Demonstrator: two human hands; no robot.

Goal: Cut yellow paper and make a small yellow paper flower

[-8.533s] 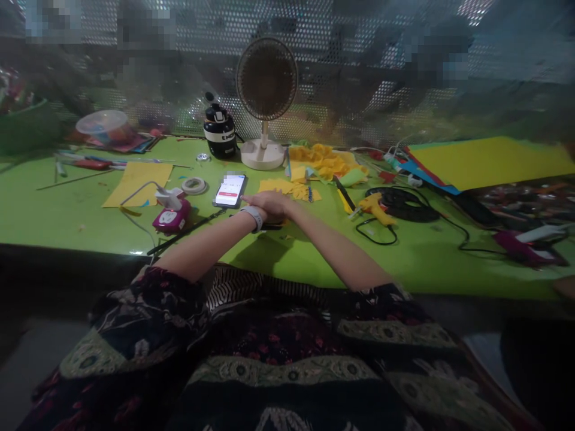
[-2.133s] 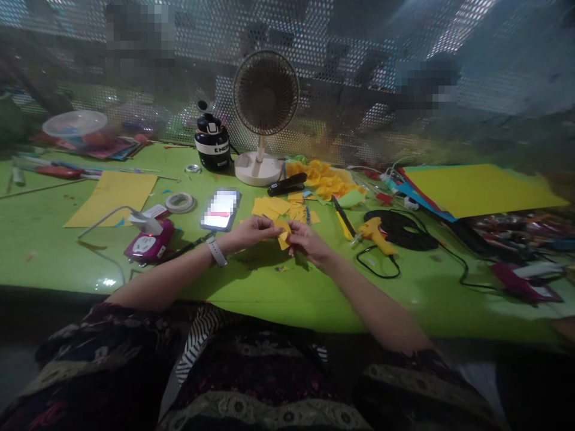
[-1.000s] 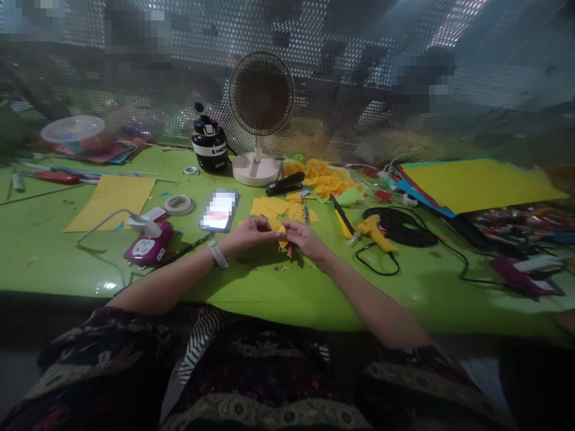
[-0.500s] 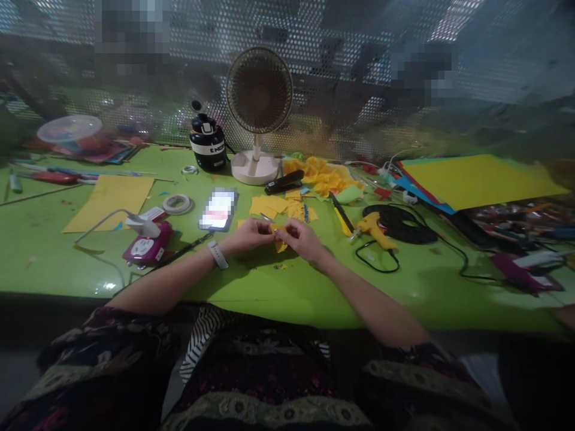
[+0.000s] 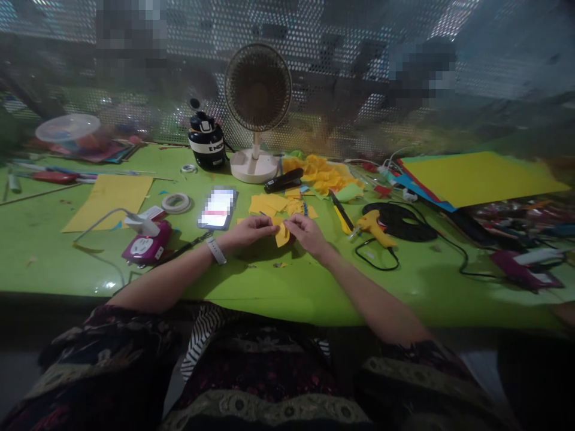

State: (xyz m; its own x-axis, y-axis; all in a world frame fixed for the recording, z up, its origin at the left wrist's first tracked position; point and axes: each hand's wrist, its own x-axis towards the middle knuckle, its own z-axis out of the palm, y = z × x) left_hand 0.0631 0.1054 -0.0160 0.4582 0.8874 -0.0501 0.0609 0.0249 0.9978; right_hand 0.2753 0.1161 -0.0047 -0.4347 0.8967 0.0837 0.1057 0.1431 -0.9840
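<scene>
Between my two hands is a small yellow paper piece (image 5: 282,235), pinched at its upper edges over the green table. My left hand (image 5: 255,231) has its fingers closed on the left side of it, and a white watch band (image 5: 216,251) is on that wrist. On the right side, my right hand (image 5: 306,234) pinches the same piece. Cut yellow papers (image 5: 268,204) lie just beyond the fingers. A lit phone (image 5: 218,208) rests to the left of them, partly blurred out.
A yellow glue gun (image 5: 376,228) with a looped cord and a yellow cutter (image 5: 341,214) lie right of my hands. Behind stand a fan (image 5: 258,88) and a dark bottle (image 5: 207,143). A purple power block (image 5: 146,244) sits near my left forearm.
My hands have moved slightly apart at the fingertips. More of the yellow paper piece now shows between and below them.
</scene>
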